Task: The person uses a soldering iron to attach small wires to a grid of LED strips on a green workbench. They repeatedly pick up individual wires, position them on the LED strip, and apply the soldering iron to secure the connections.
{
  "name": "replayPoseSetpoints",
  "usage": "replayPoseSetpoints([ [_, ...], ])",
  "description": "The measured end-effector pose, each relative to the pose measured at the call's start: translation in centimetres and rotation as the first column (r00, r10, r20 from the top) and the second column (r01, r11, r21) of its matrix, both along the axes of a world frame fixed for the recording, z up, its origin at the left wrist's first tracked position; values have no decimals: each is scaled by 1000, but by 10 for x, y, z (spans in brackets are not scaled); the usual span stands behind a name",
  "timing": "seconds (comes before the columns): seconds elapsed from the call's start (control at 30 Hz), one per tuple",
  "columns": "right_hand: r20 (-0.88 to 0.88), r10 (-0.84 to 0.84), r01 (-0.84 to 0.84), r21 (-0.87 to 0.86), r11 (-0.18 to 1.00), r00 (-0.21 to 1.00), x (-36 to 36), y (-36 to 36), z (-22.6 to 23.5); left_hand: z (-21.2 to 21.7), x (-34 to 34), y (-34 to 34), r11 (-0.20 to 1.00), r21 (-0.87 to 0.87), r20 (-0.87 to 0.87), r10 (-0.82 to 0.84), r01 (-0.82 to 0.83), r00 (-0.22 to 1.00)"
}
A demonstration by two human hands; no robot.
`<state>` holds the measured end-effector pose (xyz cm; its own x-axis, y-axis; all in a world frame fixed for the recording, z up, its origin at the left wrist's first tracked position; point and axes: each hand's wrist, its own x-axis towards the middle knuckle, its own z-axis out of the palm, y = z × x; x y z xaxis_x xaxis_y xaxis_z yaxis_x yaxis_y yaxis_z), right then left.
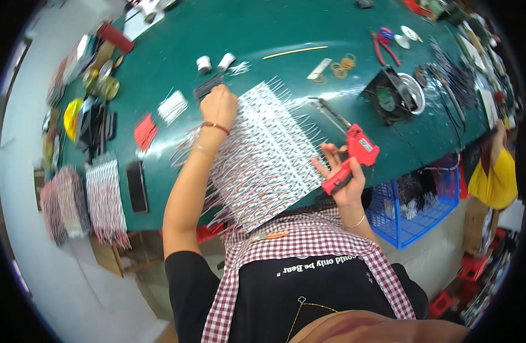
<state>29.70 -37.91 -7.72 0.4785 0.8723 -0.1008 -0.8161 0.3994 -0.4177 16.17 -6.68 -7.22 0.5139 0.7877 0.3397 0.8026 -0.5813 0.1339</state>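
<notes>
My left hand (219, 107) is closed, knuckles up, at the far left corner of a white panel of small circuit boards (268, 148). Its fingertips meet a small dark bundle (207, 87); whatever they pinch is hidden. Rows of thin red, white and black wires (228, 180) stick out from the panel, mostly along its left side. Over the panel's right edge, my right hand (346, 183) holds a red soldering gun (361, 147) by its handle, with some fingers loosely spread. The gun's thin metal tip points away to the far left.
A black fan (387, 96) stands right of the panel, near red pliers (384, 50). Left lie a phone (137, 186), red wires (145, 132), white wires (173, 107) and wired panels (105, 194). A blue crate (397, 214) sits below the table's right edge.
</notes>
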Motion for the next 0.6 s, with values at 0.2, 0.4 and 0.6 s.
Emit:
replayPoseSetpoints([
  [0.2,23,-3,3,-24,1000,1000,0,0,1,12,-13,-8,953,-273,-82,115,-133,990],
  [0.4,35,-16,17,-27,999,999,2,1,-3,13,-12,1,994,-83,-179,61,-77,982],
  [0.6,38,-7,7,-4,1000,999,2,3,-8,3,28,0,910,-173,53,-372,376,927],
])
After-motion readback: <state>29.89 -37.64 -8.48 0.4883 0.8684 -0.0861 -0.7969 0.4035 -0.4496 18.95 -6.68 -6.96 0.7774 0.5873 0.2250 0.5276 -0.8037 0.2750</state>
